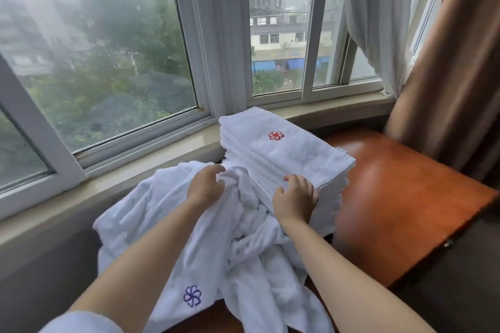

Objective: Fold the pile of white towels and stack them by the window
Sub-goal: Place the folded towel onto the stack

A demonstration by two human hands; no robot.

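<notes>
A tall stack of folded white towels (292, 154) stands by the window; its top towel bears a red pinwheel logo. In front and to the left lies a loose pile of unfolded white towels (205, 238), one showing a purple pinwheel logo. My left hand (207, 184) curls its fingers into the rumpled cloth at the top of the pile. My right hand (295, 197) rests with bent fingers against the near side of the folded stack.
The towels lie on a glossy reddish-brown wooden table (392, 197) pushed against a beige windowsill (162, 154). White sheer curtain (378, 21) and brown drape (454, 62) hang at the right. Window panes fill the back.
</notes>
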